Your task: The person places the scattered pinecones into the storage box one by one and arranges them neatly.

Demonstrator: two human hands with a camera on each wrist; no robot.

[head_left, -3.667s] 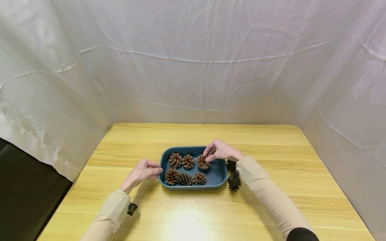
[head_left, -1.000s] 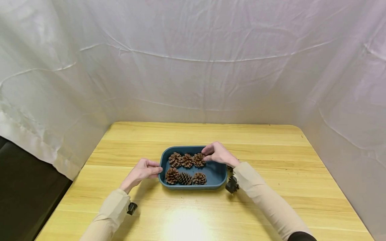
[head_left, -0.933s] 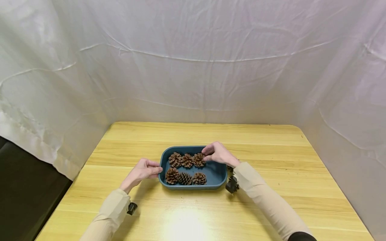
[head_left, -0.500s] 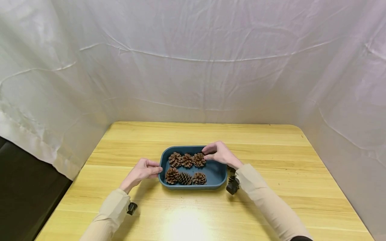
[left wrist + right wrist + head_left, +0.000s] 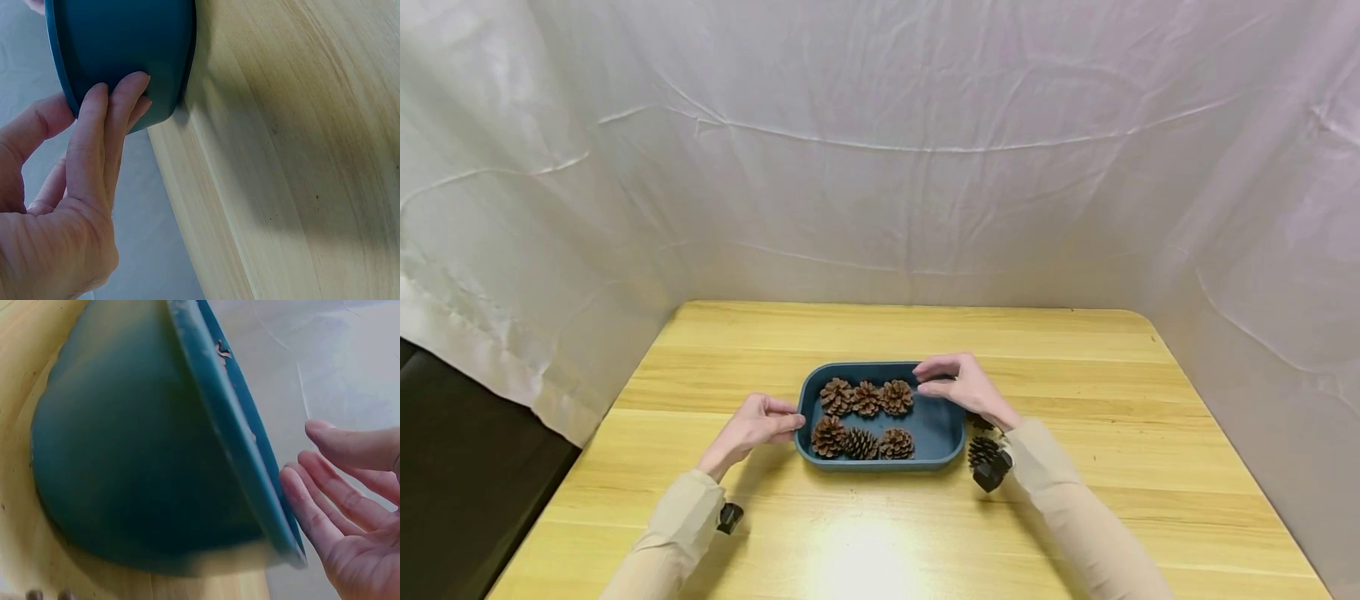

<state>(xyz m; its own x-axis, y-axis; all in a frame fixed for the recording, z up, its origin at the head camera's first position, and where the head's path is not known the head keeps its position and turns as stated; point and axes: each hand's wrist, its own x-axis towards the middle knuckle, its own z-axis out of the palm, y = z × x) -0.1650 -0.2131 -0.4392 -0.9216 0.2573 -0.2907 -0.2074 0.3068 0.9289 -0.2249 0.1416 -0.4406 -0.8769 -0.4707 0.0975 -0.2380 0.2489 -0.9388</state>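
Note:
My left hand (image 5: 755, 429) grips the left end of a dark blue-green plastic tray (image 5: 880, 467), thumb at the rim and fingers flat along the outer wall, as the left wrist view shows. Two rows of brown pine cones lie in the tray's left and middle part. The far row ends with a pine cone (image 5: 896, 397) standing just left of my right fingertips. My right hand (image 5: 966, 387) hovers over the tray's right end with thumb and fingers apart, nothing between them. In the right wrist view its fingers (image 5: 319, 515) are close by the tray's rim.
Right of the tray, a pine cone (image 5: 982, 451) lies on the wooden table (image 5: 1150, 467), partly behind the black wrist camera (image 5: 992, 471). Another pine cone (image 5: 979, 422) shows under my right wrist. Pale cloth (image 5: 910, 208) hangs behind the table.
Earlier my right hand set the far row's right pine cone down and slid it left against its neighbour. Now it has let go and drawn off rightward. The left hand stays put.

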